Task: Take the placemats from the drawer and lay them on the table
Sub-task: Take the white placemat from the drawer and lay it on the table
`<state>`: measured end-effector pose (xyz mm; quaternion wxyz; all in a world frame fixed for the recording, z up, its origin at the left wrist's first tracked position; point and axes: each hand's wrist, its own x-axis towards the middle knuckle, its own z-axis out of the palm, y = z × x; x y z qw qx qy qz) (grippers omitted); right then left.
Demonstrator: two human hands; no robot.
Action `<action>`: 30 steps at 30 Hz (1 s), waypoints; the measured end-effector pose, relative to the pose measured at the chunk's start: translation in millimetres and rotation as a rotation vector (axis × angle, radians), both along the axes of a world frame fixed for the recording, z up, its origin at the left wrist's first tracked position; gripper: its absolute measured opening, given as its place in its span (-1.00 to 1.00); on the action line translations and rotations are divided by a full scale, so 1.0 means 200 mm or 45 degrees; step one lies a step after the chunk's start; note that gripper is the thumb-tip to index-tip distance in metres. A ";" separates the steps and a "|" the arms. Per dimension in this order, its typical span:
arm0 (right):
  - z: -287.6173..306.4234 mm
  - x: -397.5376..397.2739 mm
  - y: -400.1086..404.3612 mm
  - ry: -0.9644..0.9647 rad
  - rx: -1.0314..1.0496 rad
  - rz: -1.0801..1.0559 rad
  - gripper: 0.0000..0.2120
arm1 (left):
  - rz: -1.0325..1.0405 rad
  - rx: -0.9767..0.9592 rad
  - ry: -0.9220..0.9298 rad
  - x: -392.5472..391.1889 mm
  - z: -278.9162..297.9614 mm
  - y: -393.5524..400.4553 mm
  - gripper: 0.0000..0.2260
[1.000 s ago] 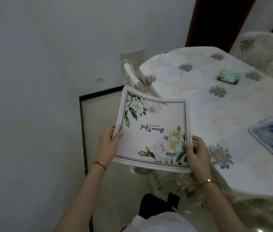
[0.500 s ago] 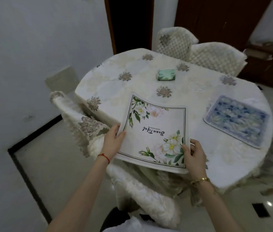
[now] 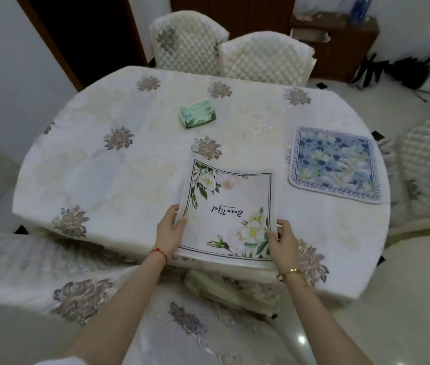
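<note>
We hold the white mat (image 3: 231, 209) by its near corners, left hand (image 3: 169, 229) and right hand (image 3: 282, 239) pinching; it stretches up-frame over the table (image 3: 108, 164).

Your colours on the table:
White square placemat (image 3: 231, 212) with green-leafed white flowers near; blue floral placemat (image 3: 333, 164) right; green packet (image 3: 197, 113) far.

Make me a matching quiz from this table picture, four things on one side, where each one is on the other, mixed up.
1. white floral placemat
2. blue floral placemat
3. green tissue pack
4. quilted chairs

A. behind the table's far edge
B. flat on the table's right side
C. held by both hands at the near edge
D. toward the table's far middle

Pairs: 1-C, 2-B, 3-D, 4-A
</note>
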<state>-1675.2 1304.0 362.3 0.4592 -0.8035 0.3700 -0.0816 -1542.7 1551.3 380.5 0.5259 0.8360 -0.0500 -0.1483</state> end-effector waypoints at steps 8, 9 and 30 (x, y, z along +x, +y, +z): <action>-0.14 0.09 0.06 0.079 -0.132 -0.093 -0.72 | -0.032 0.018 0.142 0.19 -0.27 0.05 -0.77; -0.15 0.08 0.07 0.092 -0.143 -0.105 -0.72 | -0.035 0.029 0.146 0.20 -0.29 0.05 -0.76; -0.25 0.66 -0.06 0.099 -0.513 0.486 -0.64 | -0.531 0.466 -0.475 0.56 -0.33 -0.16 -0.55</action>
